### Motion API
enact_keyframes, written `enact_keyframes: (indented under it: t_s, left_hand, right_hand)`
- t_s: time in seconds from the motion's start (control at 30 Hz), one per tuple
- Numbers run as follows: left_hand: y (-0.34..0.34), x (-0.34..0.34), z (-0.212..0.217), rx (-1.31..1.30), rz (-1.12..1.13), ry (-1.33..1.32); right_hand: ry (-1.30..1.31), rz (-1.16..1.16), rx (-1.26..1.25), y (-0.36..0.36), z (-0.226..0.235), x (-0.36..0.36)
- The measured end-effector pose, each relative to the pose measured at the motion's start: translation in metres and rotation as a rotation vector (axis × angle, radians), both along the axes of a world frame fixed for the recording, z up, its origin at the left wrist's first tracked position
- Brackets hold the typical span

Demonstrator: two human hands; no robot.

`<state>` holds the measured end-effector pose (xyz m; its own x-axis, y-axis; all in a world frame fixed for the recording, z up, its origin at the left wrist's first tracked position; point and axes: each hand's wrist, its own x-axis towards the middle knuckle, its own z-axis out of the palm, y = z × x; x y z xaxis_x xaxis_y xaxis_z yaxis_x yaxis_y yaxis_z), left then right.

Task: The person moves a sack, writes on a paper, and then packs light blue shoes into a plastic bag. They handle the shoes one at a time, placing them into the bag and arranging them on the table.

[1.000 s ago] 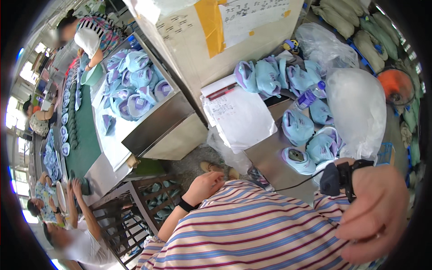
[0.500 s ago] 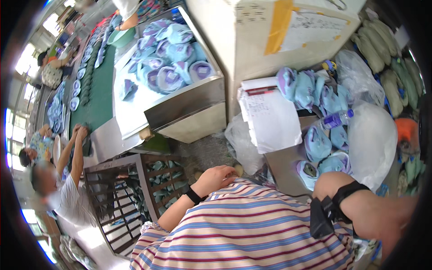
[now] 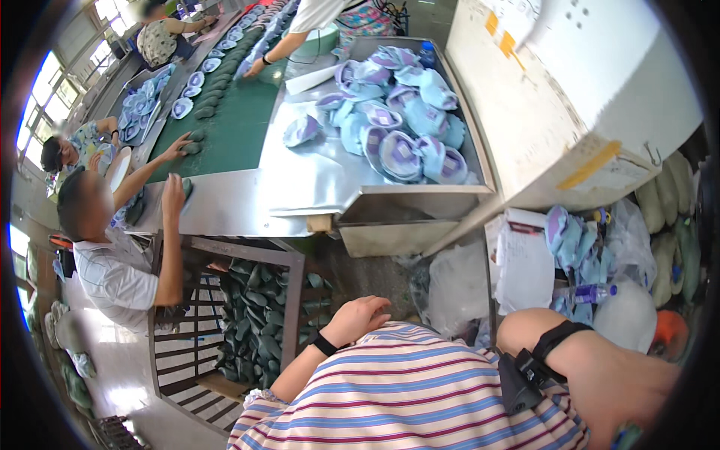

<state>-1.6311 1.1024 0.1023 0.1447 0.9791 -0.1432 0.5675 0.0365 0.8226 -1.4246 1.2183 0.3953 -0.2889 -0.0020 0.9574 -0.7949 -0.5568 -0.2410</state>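
Starting from your left, a co-worker (image 3: 124,270) in a white shirt is just left of the slatted cart (image 3: 293,315), one hand reaching over the green conveyor belt (image 3: 236,127) beyond it. Inside the cart you have a heap of dark green shoe lasts (image 3: 251,322), and more lasts lie in a row along the belt. Just right of the cart, your left hand (image 3: 358,320) rests loosely on your striped top (image 3: 420,390), fingers relaxed and slightly bent, lying side by side; a black wristband (image 3: 324,345) circles that wrist. The striped top is right of the cart, low in your view. Beyond the cart to the right, a steel tray (image 3: 420,201) bears a pile of light-blue and purple shoe uppers (image 3: 401,154). Farther right of the cart come a clear plastic bag (image 3: 457,289), a black device (image 3: 519,382) at your right forearm, a stack of papers (image 3: 523,270) and a cluster of shoe uppers near a purple-labelled bottle (image 3: 594,293). Well to the cart's right, your right hand (image 3: 637,390) runs into the dark rim; its fingers are blurred and partly hidden, so you cannot tell whether they are spread, pressed together or pinching anything. Above that hand, an orange fan (image 3: 669,335) is rightmost from the cart.
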Motion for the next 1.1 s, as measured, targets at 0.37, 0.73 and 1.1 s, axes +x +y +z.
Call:
enact_keyframes:
  t_s: [0.37, 0.73, 1.1]
  left_hand:
    - [-0.015, -0.076, -0.010, -0.016, 0.130, -0.072]
    - [0.047, -0.093, 0.024, 0.421, 0.297, -0.171]
    - [0.037, -0.043, 0.006, 0.392, -0.011, -0.165]
  right_hand:
    - [-0.745, -0.523, 0.394, 0.039, -0.129, -0.082]
    - [-0.630, -0.745, 0.081, 0.038, -0.111, -0.110]
    - [0.123, -0.123, -0.019, -0.003, -0.033, -0.152]
